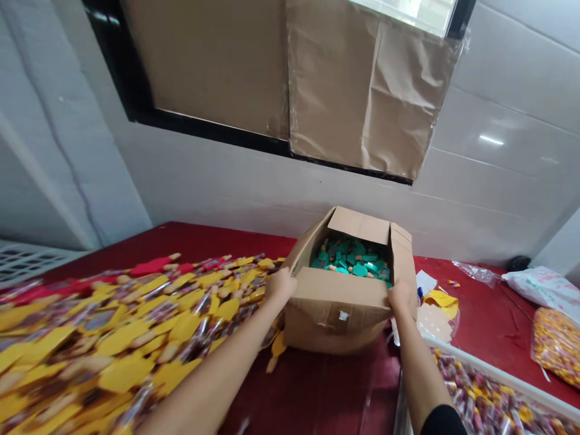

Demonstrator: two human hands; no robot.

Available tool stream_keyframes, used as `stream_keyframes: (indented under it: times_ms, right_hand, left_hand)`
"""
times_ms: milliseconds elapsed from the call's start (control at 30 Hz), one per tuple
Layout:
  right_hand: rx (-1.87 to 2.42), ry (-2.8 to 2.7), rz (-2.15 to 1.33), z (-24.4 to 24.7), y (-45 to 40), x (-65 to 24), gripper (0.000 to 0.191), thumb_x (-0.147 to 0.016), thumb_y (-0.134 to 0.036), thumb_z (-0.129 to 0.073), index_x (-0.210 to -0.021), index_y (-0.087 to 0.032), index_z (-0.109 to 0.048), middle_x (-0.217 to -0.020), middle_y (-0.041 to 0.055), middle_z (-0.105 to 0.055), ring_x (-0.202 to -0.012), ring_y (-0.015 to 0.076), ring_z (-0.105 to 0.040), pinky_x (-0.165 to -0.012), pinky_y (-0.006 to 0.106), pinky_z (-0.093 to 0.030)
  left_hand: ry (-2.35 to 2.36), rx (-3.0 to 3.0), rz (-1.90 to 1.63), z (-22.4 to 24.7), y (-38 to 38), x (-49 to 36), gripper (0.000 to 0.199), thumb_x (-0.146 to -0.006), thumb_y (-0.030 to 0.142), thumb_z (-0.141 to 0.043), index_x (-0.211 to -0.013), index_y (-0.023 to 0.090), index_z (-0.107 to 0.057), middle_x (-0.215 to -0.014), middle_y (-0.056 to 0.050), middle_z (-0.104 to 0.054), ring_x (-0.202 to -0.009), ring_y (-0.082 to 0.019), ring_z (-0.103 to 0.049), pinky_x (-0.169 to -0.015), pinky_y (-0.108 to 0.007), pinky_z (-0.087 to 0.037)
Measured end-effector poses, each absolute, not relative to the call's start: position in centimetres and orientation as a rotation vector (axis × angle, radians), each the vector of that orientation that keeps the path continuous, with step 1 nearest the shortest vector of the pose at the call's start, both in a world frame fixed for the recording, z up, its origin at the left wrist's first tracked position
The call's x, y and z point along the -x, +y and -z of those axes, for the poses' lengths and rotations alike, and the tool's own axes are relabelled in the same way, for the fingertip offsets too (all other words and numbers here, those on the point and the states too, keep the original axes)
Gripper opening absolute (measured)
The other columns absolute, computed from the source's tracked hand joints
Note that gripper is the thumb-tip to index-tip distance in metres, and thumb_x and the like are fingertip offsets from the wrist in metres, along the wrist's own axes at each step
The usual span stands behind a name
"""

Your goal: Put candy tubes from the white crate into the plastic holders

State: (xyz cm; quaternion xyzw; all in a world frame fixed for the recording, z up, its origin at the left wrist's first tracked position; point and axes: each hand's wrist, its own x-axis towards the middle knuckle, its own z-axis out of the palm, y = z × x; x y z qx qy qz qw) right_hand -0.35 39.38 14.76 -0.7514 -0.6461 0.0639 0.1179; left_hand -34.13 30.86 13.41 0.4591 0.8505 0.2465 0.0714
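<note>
An open cardboard box (338,311) stands on the red table (317,393), with its flaps up or folded outward. Inside it lie many green pieces (357,260), some with tan sticks. My left hand (281,285) is closed on the box's near left corner. At the near right corner, my right hand (401,296) grips the cardboard edge. A large heap of yellow pieces (181,314) with tan sticks and clear wrapping spreads beside the box on the left.
At the lower right is a white-rimmed tray (512,374) of small wrapped items. A clear bag (557,341) of yellow and purple items lies beyond it. Red pieces (151,266) lie behind the yellow heap. The wall (254,187) rises behind the table.
</note>
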Motion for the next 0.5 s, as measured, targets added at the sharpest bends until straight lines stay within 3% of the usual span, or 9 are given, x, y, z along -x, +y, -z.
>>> stream_keyframes:
  times_ms: [133, 233, 367, 500]
  right_hand:
    - [2.141, -1.787, -0.124, -13.8, 35.1, -0.2, 0.034, -0.091, -0.022, -0.042, -0.120, -0.010, -0.054, -0.102, 0.0153, -0.064, -0.092, 0.0245, -0.063, -0.079, 0.039, -0.049]
    - [2.076, -1.704, -0.091, -12.7, 31.4, -0.9, 0.046, -0.088, -0.019, -0.038, -0.133, -0.012, -0.044, -0.116, 0.0200, -0.059, -0.101, 0.0304, -0.061, -0.082, 0.041, -0.047]
    - [2.003, -1.600, -0.117, -10.0, 25.9, -2.3, 0.057, -0.082, -0.018, -0.036, -0.139, -0.011, -0.035, -0.136, 0.0187, -0.045, -0.112, 0.0295, -0.055, -0.087, 0.038, -0.046]
    - [1.886, -1.496, -0.167, -5.4, 20.2, -4.0, 0.060, -0.080, -0.023, -0.033, -0.139, -0.008, -0.033, -0.136, 0.0154, -0.046, -0.118, 0.0270, -0.051, -0.093, 0.037, -0.044]
  left_hand:
    - [2.610, -1.265, -0.910, -12.7, 26.8, 32.9, 0.029, -0.090, 0.033, -0.049, -0.110, 0.013, -0.057, -0.093, -0.006, -0.065, -0.085, -0.017, -0.062, -0.080, -0.038, -0.051]
    - [2.593, -1.243, -1.046, -11.7, 23.4, 32.1, 0.034, -0.090, 0.030, -0.048, -0.120, 0.014, -0.054, -0.099, -0.009, -0.067, -0.087, -0.018, -0.064, -0.080, -0.037, -0.051]
    - [2.585, -1.190, -1.195, -8.8, 17.5, 31.4, 0.040, -0.088, 0.029, -0.049, -0.126, 0.015, -0.053, -0.106, -0.015, -0.067, -0.091, -0.024, -0.065, -0.076, -0.032, -0.049]
    - [2.582, -1.109, -1.310, -4.9, 11.3, 30.4, 0.046, -0.087, 0.037, -0.043, -0.125, 0.013, -0.052, -0.113, -0.015, -0.064, -0.102, -0.026, -0.061, -0.080, -0.031, -0.049]
